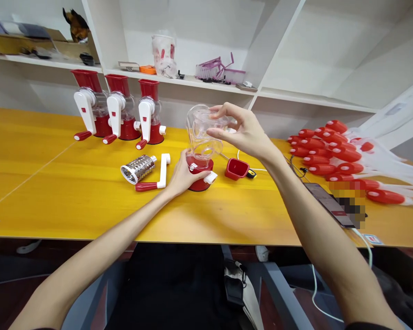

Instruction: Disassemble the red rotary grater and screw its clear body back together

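My left hand [183, 178] is closed around the red base [200, 185] of a rotary grater, with a white knob at the base's right side. Above it stands the clear plastic housing [193, 130], seemingly seated on the base. My right hand [244, 130] grips the housing's upper right side between thumb and fingers. Left of my left hand lie a metal grating drum [139, 168] and a white crank [163, 170] with a red handle. A small red hopper [237, 169] rests on the table to the right.
Several assembled red-and-white rotary graters [117, 110] line the back left of the yellow table [72, 197]. At right lie a heap of red-handled white items [333, 146] and a phone [326, 201] with a cable. Shelves [189, 82] behind hold assorted objects.
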Motion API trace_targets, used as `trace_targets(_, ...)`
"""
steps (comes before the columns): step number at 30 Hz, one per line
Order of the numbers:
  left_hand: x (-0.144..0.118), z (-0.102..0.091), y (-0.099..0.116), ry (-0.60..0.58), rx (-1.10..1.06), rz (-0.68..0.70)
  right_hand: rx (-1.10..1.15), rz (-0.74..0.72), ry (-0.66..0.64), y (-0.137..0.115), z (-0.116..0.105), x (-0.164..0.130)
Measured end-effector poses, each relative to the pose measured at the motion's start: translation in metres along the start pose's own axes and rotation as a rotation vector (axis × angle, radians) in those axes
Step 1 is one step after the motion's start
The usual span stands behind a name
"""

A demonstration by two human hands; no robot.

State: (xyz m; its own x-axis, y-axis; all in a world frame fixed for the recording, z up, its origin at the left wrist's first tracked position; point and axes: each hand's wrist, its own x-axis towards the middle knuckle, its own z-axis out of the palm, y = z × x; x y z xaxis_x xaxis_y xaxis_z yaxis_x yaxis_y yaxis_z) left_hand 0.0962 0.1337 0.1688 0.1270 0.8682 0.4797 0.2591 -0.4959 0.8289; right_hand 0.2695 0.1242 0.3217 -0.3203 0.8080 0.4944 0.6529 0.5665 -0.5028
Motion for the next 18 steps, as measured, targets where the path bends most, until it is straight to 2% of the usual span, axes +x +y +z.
trace_targets(4, -0.002, 0.0, 0.002, 0.003, -0.012, 0.024, -0.06, 0.047, 0.096, -0.016, 0.011, -0.007)
trace_targets(8, -0.004, -0.001, 0.006, 0.005, -0.005, -0.011, -0.114, 0.081, 0.17, -0.022, 0.017, -0.012)
trace_targets(10, -0.005, -0.001, 0.008, 0.003, 0.016, -0.027, -0.134, 0.062, 0.14, -0.021, 0.014, -0.012)
trace_targets(14, -0.006, -0.002, 0.009, -0.002, 0.024, -0.024, -0.165, 0.015, -0.009, -0.017, 0.002, -0.011)
trace_targets(18, -0.007, -0.002, 0.01, 0.002, 0.037, -0.018, -0.2, 0.073, 0.004, -0.02, 0.006, -0.009)
